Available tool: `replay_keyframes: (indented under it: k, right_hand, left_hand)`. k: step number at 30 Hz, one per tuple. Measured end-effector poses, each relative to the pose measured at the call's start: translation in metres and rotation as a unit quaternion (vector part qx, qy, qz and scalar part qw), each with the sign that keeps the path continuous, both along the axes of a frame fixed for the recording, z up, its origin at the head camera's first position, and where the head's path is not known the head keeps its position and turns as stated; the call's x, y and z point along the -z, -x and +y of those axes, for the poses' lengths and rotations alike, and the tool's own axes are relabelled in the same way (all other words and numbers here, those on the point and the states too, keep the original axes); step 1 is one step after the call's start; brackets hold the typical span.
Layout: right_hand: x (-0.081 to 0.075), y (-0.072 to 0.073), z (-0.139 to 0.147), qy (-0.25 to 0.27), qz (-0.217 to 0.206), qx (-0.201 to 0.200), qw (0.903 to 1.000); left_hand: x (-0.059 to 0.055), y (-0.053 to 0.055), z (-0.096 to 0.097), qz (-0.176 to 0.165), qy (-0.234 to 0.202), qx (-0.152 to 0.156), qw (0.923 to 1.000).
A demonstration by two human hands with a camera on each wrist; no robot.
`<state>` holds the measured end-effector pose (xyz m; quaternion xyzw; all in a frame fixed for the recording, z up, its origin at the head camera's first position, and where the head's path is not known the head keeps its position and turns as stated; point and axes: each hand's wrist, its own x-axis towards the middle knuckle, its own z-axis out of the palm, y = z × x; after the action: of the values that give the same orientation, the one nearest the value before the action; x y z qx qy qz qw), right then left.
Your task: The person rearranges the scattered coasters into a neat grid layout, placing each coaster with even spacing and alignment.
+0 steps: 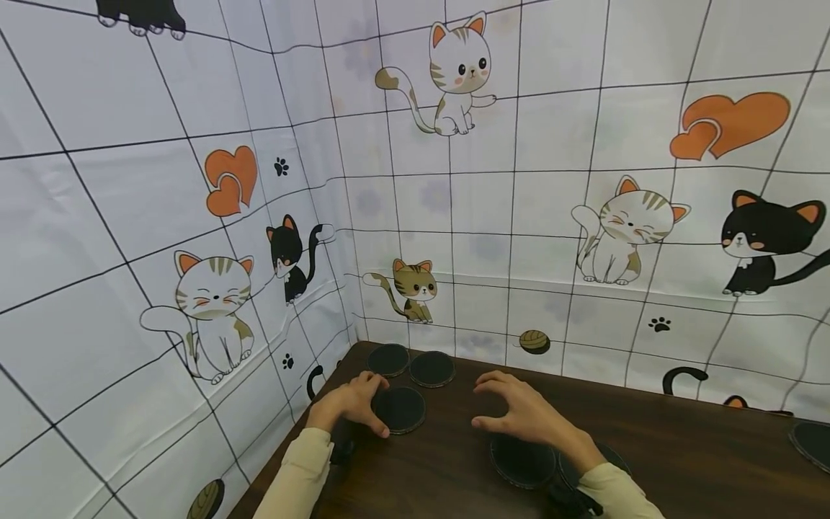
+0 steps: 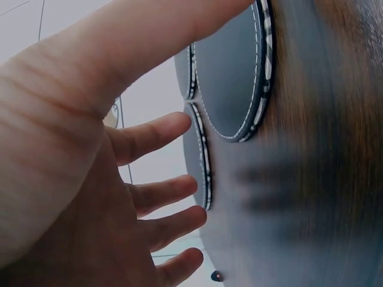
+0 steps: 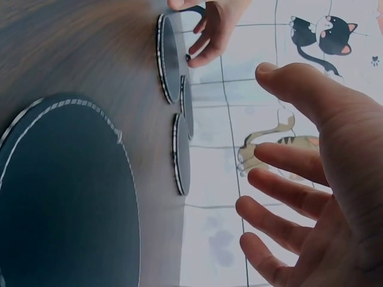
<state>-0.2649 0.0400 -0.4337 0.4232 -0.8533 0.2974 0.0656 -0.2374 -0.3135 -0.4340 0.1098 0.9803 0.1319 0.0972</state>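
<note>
My left hand [image 1: 353, 402] hovers at the left of a round dark coaster [image 1: 403, 411] with a stitched rim. In the left wrist view its fingers [image 2: 164, 185] are spread and hold nothing. Behind it two more such coasters, one on the left [image 1: 387, 360] and one on the right [image 1: 432, 369], lie side by side. Over another coaster [image 1: 522, 465] is my right hand [image 1: 521, 411], its fingers apart and loosely bent around nothing. Partly under the right wrist lies a further coaster [image 1: 606, 461]. In the right wrist view a large coaster [image 3: 69, 197] lies below that hand.
All the coasters lie on a dark brown wooden table [image 1: 447, 476]. One more coaster [image 1: 813, 441] is at the far right, cut by the frame edge. White sheets printed with cats and a grid form a back wall [image 1: 480, 202] and a left wall [image 1: 97, 216] along the table's edges.
</note>
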Motion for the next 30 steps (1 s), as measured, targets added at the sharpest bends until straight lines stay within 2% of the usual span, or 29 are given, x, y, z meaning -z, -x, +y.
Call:
replay_keyframes:
  k: [8, 16, 20, 30]
  right_hand:
    - [-0.002, 0.003, -0.028, -0.008, -0.004, 0.001, 1.0000]
    - [-0.001, 0.007, -0.053, -0.012, 0.010, 0.001, 0.9999]
    - [0.003, 0.010, -0.060, -0.036, 0.024, 0.005, 0.9991]
    - [0.014, 0.011, -0.084, -0.062, 0.011, 0.017, 0.9979]
  left_hand:
    - [0.000, -0.002, -0.002, 0.002, 0.015, -0.010, 0.9998]
    - [0.001, -0.002, -0.003, 0.018, 0.025, -0.002, 0.9995]
    - [0.001, -0.001, -0.004, 0.023, 0.026, 0.004, 0.9994]
    - [-0.001, -0.002, -0.006, 0.004, 0.025, -0.005, 0.9997]
